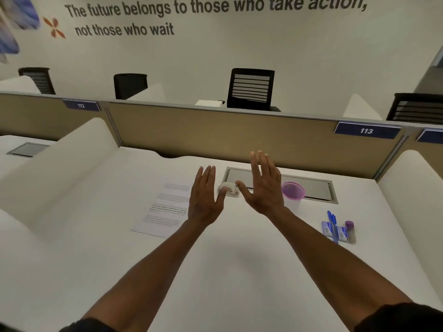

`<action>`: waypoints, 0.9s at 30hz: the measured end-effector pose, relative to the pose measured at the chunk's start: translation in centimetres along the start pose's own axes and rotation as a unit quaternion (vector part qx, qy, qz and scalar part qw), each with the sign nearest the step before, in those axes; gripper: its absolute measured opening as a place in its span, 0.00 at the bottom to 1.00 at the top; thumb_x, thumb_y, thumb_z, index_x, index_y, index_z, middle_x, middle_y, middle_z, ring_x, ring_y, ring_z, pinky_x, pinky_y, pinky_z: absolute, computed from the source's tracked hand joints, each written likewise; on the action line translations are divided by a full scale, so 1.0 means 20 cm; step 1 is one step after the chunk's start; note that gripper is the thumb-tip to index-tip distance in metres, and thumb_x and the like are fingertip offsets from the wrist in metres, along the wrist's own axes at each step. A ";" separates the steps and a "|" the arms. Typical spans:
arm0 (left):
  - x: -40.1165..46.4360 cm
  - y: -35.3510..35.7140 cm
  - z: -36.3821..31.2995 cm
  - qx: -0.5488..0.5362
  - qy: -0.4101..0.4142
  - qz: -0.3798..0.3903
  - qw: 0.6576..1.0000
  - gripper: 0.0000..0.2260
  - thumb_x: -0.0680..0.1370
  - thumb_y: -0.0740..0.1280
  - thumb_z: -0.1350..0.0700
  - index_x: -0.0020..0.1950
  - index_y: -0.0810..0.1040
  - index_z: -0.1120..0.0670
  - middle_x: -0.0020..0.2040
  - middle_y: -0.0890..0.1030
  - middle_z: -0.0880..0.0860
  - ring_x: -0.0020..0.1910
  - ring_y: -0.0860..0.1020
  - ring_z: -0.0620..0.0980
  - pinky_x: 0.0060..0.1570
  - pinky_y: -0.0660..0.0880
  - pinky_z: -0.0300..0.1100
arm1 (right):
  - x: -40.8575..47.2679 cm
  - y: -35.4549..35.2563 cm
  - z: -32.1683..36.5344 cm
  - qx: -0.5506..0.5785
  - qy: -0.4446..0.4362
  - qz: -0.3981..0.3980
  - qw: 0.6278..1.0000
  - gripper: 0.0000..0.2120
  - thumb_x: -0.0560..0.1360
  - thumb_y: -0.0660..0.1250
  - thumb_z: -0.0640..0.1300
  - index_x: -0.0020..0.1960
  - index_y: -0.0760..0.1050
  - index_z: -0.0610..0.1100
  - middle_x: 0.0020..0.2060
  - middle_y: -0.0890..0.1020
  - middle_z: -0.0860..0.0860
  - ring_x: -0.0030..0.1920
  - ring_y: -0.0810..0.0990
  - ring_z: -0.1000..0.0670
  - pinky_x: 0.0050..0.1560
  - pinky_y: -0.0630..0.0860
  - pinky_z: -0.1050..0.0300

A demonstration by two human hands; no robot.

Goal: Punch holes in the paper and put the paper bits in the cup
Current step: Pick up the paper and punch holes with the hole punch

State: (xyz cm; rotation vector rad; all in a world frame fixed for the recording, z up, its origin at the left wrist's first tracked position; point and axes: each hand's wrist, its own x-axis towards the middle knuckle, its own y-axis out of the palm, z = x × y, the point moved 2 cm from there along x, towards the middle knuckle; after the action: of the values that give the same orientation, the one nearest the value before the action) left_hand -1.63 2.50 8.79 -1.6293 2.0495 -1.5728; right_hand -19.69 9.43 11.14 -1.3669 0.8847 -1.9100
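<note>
A printed sheet of paper lies flat on the white desk, left of centre. A small white hole punch sits just behind and between my two hands. A pink-rimmed cup stands to the right of it. My left hand is held out above the desk with straight fingers, partly over the paper's right edge. My right hand is likewise spread flat, palm down, between the punch and the cup. Neither hand holds anything.
A grey cable hatch is set into the desk behind the cup. Blue pens, small blue-white boxes and a purple-capped tube lie at the right. White dividers flank the desk; a tan partition with a "113" tag closes the back.
</note>
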 end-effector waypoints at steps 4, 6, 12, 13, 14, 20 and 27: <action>0.07 -0.20 0.19 0.028 -0.003 -0.021 0.999 0.30 0.82 0.57 0.42 0.80 0.58 0.56 0.80 0.61 0.54 0.81 0.52 0.52 0.76 0.57 0.49 | 0.12 0.06 0.25 0.009 -0.008 -0.005 1.000 0.41 0.76 0.53 0.69 0.80 0.46 0.48 0.79 0.51 0.48 0.79 0.49 0.45 0.73 0.59 0.40; 0.10 -0.28 0.29 0.036 -0.007 -0.031 0.999 0.30 0.81 0.57 0.41 0.80 0.58 0.55 0.79 0.62 0.54 0.81 0.54 0.53 0.76 0.58 0.49 | 0.16 0.09 0.37 0.015 -0.014 -0.004 1.000 0.41 0.76 0.53 0.69 0.80 0.46 0.48 0.79 0.51 0.48 0.79 0.49 0.45 0.72 0.60 0.39; 0.14 -0.43 0.56 0.055 -0.018 -0.045 0.997 0.30 0.81 0.56 0.41 0.80 0.58 0.54 0.79 0.62 0.53 0.80 0.54 0.53 0.74 0.54 0.45 | 0.22 0.21 0.65 0.019 -0.014 -0.001 1.000 0.41 0.75 0.53 0.69 0.80 0.46 0.49 0.79 0.52 0.48 0.79 0.50 0.45 0.72 0.60 0.40; 0.15 -0.44 0.60 0.056 -0.020 -0.045 0.997 0.30 0.81 0.56 0.40 0.80 0.58 0.54 0.79 0.62 0.53 0.80 0.54 0.53 0.74 0.53 0.45 | 0.22 0.23 0.68 0.019 -0.014 -0.001 1.000 0.41 0.75 0.53 0.69 0.80 0.46 0.49 0.79 0.52 0.48 0.79 0.50 0.45 0.73 0.59 0.41; 0.15 -0.45 0.64 0.056 -0.022 -0.045 0.997 0.30 0.81 0.56 0.40 0.80 0.58 0.53 0.79 0.62 0.53 0.80 0.54 0.52 0.74 0.53 0.45 | 0.23 0.25 0.72 0.019 -0.014 -0.001 1.000 0.41 0.75 0.53 0.69 0.80 0.46 0.49 0.79 0.52 0.48 0.79 0.50 0.45 0.73 0.59 0.42; 0.15 -0.47 0.83 0.046 -0.022 -0.032 0.998 0.30 0.82 0.56 0.40 0.80 0.58 0.53 0.80 0.62 0.53 0.80 0.55 0.53 0.74 0.54 0.45 | 0.25 0.41 0.87 0.017 0.008 0.006 1.000 0.41 0.75 0.53 0.70 0.80 0.45 0.50 0.79 0.52 0.48 0.79 0.50 0.45 0.73 0.59 0.41; 0.15 -0.43 1.03 0.031 -0.039 0.011 0.999 0.30 0.82 0.55 0.41 0.80 0.59 0.55 0.79 0.62 0.54 0.80 0.56 0.54 0.76 0.56 0.48 | 0.19 0.57 0.95 0.041 0.071 0.004 0.997 0.41 0.76 0.53 0.69 0.80 0.45 0.50 0.79 0.53 0.47 0.78 0.53 0.44 0.74 0.60 0.41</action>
State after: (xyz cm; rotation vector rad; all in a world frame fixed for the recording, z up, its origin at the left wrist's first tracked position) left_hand 15.37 -12.25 6.90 -1.6147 1.9534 -1.5259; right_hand -1.34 -3.33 8.58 -1.1895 0.8690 -2.0347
